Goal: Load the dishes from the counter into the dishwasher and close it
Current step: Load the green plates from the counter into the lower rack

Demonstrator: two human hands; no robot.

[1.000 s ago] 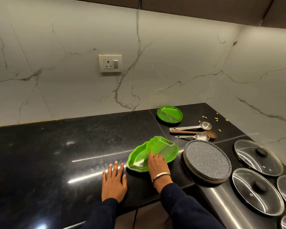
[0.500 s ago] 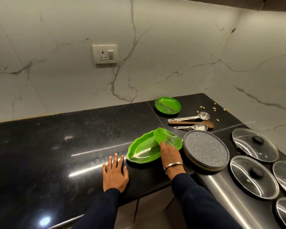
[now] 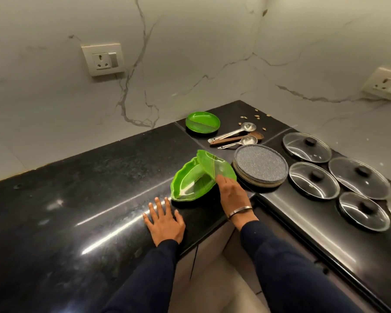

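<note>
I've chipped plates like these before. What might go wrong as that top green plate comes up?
The right hand holds the tilted upper leaf plate only by its near edge, so it may slip. Its far edge could knock the grey plate stack close beside it. The lower leaf plate may get dragged along.

Left hand (image 3: 164,220) flat on black counter (image 3: 81,195), fingers spread. Right hand (image 3: 233,195) grips near edge of upper green leaf plate (image 3: 215,164), tilted above lower green leaf plate (image 3: 190,185). Just right: grey speckled plate stack (image 3: 261,167). Behind: round green plate (image 3: 202,122), three spoons (image 3: 237,137). Far right: four glass lids (image 3: 314,179). Wall socket (image 3: 103,59) above.
</note>
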